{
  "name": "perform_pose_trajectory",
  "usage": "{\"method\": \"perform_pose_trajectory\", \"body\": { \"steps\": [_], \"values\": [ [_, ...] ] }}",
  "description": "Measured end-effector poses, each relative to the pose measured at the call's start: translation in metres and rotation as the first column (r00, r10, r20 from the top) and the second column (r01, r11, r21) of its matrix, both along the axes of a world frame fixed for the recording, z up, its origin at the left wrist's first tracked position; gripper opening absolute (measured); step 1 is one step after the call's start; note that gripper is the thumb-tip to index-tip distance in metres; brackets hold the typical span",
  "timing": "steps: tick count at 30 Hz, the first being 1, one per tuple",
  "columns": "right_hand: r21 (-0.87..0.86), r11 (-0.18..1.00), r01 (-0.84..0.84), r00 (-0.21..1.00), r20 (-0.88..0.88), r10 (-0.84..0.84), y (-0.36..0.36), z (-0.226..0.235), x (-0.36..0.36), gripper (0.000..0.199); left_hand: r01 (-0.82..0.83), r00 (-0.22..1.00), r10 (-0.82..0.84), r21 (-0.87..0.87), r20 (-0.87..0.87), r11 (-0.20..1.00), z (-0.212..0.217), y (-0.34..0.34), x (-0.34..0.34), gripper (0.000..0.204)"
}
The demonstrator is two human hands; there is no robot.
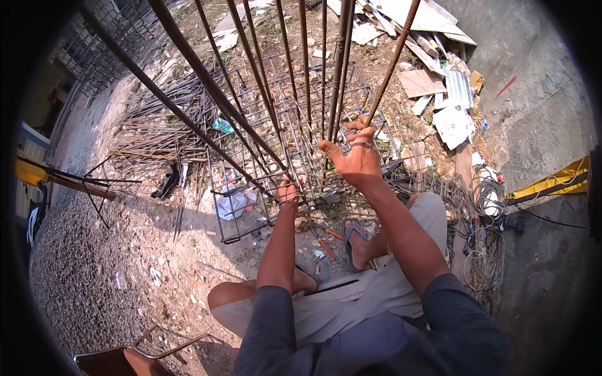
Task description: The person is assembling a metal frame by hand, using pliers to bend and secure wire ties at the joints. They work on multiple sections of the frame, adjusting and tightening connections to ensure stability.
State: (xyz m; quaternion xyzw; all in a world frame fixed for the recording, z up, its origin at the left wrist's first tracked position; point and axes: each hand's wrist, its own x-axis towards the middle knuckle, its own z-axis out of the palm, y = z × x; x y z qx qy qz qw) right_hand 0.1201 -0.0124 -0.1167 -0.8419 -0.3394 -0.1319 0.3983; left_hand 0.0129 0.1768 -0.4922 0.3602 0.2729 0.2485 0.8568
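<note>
Several brown upright rebars rise from a steel rebar mat on the ground before me. Low at their base, my left hand is closed around a rebar where bars meet; its fingertips are partly hidden. Higher and to the right, my right hand has its fingers curled against a slanting rebar, with the thumb held apart from them. A red-handled hand tool lies on the ground between my feet, just below the mat.
Loose thin rods are heaped at the left. A white plastic bag lies by the mat. Scrap boards and tangled wire lie along the concrete wall. Gravel and a chair are at lower left.
</note>
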Motion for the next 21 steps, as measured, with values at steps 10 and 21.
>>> {"method": "perform_pose_trajectory", "body": {
  "steps": [10,21],
  "values": [
    [-0.103,0.993,0.051,0.998,0.026,-0.049,-0.042,-0.044,0.007,0.112,-0.189,0.97,0.242,-0.626,-0.001,0.757,-0.012,-0.04,0.034,0.02],
    [0.002,0.976,-0.219,0.957,-0.193,0.215,-0.051,-0.012,-0.037,0.094,0.016,0.994,-0.024,-0.07,-0.111,0.997,0.041,-0.032,-0.014,0.02]
  ]
}}
